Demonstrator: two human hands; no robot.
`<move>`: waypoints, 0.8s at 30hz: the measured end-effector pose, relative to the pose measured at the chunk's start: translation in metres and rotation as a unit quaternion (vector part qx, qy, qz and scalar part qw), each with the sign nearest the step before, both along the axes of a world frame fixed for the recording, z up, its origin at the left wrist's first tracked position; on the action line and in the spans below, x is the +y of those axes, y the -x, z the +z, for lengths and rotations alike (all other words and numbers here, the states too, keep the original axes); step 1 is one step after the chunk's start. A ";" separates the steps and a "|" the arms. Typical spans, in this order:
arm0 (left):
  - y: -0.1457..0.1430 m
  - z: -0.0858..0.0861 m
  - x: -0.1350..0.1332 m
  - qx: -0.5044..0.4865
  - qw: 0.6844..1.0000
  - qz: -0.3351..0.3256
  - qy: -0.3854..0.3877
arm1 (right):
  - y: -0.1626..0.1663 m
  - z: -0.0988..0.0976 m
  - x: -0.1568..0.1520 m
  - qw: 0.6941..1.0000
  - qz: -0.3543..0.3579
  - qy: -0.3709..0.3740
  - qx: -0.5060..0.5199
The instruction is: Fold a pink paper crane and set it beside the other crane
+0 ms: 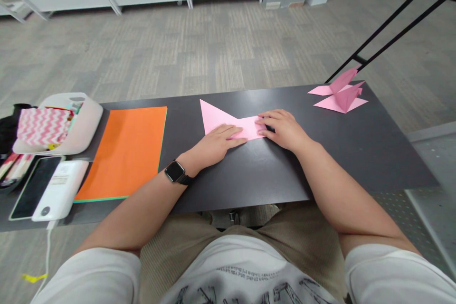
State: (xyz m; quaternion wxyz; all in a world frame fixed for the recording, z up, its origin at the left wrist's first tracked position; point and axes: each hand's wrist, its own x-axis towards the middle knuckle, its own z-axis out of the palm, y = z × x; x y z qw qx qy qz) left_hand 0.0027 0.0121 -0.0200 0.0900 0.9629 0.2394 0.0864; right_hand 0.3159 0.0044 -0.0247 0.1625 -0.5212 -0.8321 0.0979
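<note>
A folded piece of pink paper (219, 116) lies on the dark table, with a pointed flap at its left and a narrow strip at its right. My left hand (223, 140), with a black watch on the wrist, rests flat across the paper's lower middle, fingers stretched out. At the strip's right end is my right hand (281, 128). Its fingertips and thumb touch the paper there, spread apart with a dark gap between them. Part of the paper is hidden under both hands.
Two folded pink paper birds (344, 97) stand at the table's far right. To the left lies a stack of coloured sheets, orange (130, 152) on top. Beyond it are a white basket (85, 123), a phone (37, 185) and a white power bank (60, 190) with a cable.
</note>
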 end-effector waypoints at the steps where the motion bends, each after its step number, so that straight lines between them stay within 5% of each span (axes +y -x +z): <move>1: 0.000 -0.001 0.001 -0.003 1.000 -0.005 -0.001 | 0.000 0.000 0.000 1.000 0.002 -0.002 0.000; 24: -0.004 0.019 0.005 0.033 0.999 -0.023 -0.032 | -0.003 0.000 0.004 1.000 0.020 0.003 -0.006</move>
